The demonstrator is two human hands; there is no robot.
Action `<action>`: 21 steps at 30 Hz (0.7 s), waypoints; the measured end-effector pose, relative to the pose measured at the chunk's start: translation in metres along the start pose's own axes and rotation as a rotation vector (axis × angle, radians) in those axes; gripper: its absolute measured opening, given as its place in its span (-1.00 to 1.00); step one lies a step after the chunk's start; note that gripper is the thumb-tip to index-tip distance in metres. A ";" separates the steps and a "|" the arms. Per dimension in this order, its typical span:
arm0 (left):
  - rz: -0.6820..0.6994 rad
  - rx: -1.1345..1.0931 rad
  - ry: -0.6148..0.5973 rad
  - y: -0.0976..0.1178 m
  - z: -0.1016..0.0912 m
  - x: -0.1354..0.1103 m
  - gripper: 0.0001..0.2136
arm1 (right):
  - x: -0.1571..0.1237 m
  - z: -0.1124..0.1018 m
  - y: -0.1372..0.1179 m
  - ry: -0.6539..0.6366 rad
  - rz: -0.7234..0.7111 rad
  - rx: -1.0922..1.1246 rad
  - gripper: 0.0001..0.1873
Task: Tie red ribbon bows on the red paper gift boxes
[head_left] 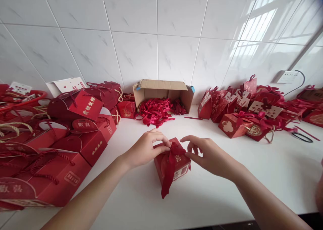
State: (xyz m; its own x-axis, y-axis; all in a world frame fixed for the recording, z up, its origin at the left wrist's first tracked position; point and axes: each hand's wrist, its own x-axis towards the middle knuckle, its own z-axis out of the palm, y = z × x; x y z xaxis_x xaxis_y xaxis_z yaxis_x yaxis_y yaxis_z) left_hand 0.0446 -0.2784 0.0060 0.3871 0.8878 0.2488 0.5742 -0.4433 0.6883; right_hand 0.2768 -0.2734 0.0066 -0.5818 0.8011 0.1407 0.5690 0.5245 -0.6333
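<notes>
A small red gift box (161, 166) with gold lettering sits on the white tabletop in front of me. A red ribbon (172, 167) is tied in a bow on its top, and one long tail hangs over the front side. My left hand (143, 147) pinches the ribbon between thumb and fingertips at the left of the knot. At the bow's right loop, the thumb and a bent finger of my right hand (209, 154) close on the ribbon's edge, while the index finger stretches out above the box. The ribbon's underside is hidden.
An open cardboard box (165, 84) holding loose red ribbons (156, 109) stands against the tiled wall. Larger red boxes with rope handles (88, 136) are stacked at left. Several small beribboned boxes (233, 124) crowd the right, near a black cable loop (302, 137). Part of a person (320, 186) shows at the right edge.
</notes>
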 end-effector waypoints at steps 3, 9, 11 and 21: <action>0.021 0.027 -0.047 0.001 -0.004 0.001 -0.92 | 0.003 -0.006 -0.007 -0.078 -0.007 0.044 -0.75; -0.016 0.010 -0.061 -0.002 -0.005 -0.001 -0.92 | 0.017 0.001 0.017 -0.179 0.132 0.291 -0.58; -0.034 0.012 -0.064 -0.003 -0.004 -0.002 -0.92 | 0.019 0.003 0.025 -0.266 0.161 0.337 -0.55; -0.010 0.085 -0.170 0.005 -0.012 0.003 -0.91 | -0.027 -0.019 -0.018 -0.291 0.136 -0.086 -0.61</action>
State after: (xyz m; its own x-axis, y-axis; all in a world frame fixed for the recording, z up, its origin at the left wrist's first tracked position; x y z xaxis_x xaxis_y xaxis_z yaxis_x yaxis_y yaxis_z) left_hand 0.0399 -0.2767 0.0182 0.4934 0.8617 0.1181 0.6349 -0.4496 0.6283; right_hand 0.2937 -0.2990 0.0289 -0.6320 0.7556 -0.1721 0.6924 0.4509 -0.5633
